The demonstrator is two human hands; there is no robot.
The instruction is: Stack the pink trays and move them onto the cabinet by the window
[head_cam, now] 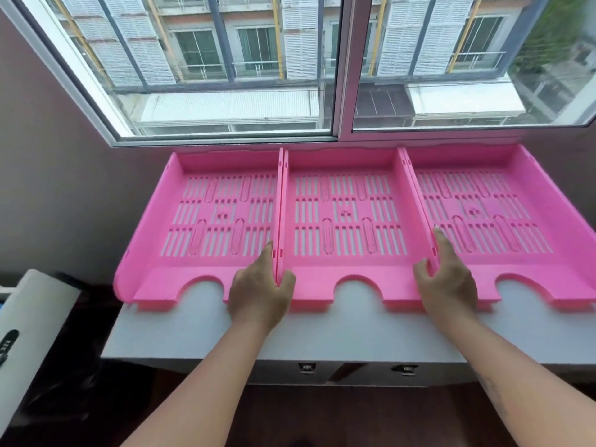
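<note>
Three pink slotted trays lie side by side on the white cabinet top [200, 333] under the window: the left tray [167, 282], the middle tray [316, 285] and the right tray [529, 266]. My left hand [261, 291] pinches the middle tray's left side wall, where it meets the left tray, thumb inside the middle tray. My right hand [446, 279] grips the wall between the middle and right trays, index finger stretched along it. None of the trays is stacked on another.
The window [337, 66] runs right behind the trays' far edges. Two metal drawer pulls [306, 368] show on the cabinet front below. A white appliance [22, 337] stands at the left, beside the cabinet, over a dark floor.
</note>
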